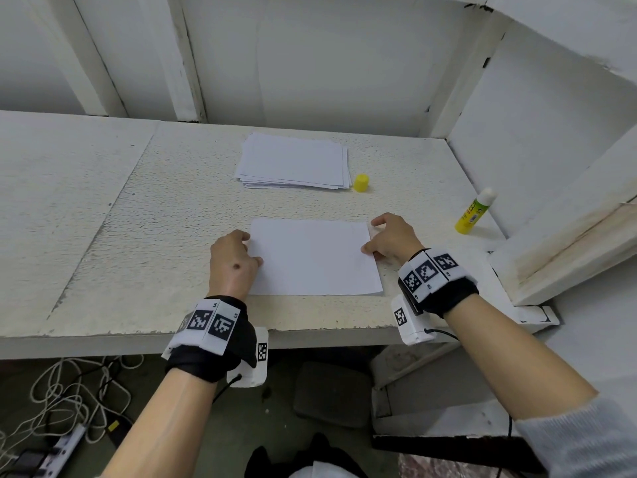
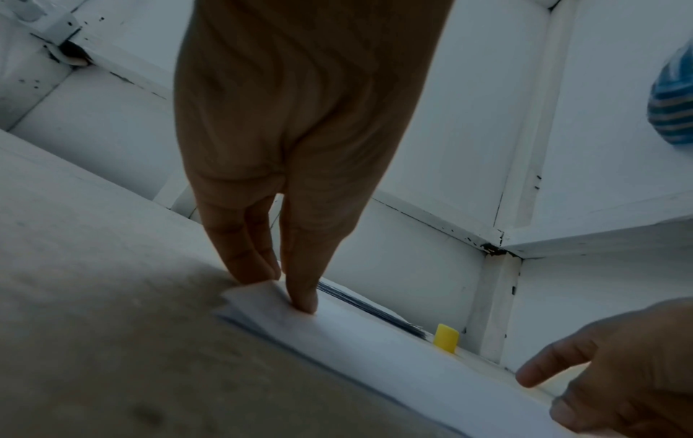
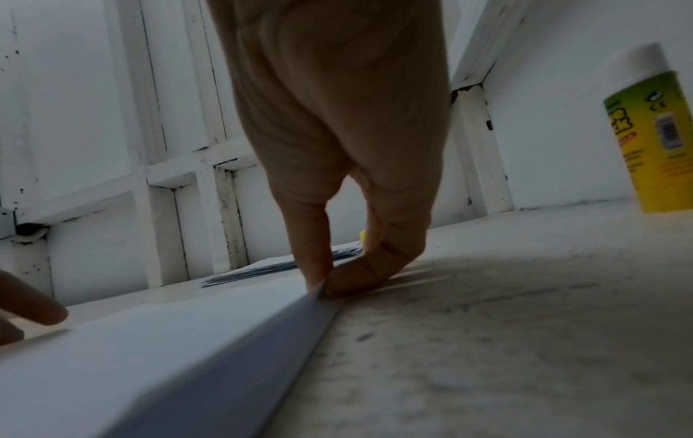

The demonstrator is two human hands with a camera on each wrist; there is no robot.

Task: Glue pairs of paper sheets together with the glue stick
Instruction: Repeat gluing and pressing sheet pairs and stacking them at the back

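Note:
A white paper sheet (image 1: 313,257) lies in front of me on the table, with the edge of another sheet showing under it. My left hand (image 1: 251,248) pinches its far left corner (image 2: 262,299) between thumb and fingers. My right hand (image 1: 370,236) pinches the right edge, which is lifted a little off the table (image 3: 262,332). The glue stick (image 1: 474,212) stands upright and uncapped at the far right, apart from both hands. Its yellow cap (image 1: 361,183) stands by the paper stack (image 1: 293,162).
The textured white table (image 1: 155,236) ends in a front edge near my wrists. A white wall panel and a sloping board (image 1: 568,243) close off the right side just past the glue stick. Cables and a power strip (image 1: 62,443) lie on the floor below.

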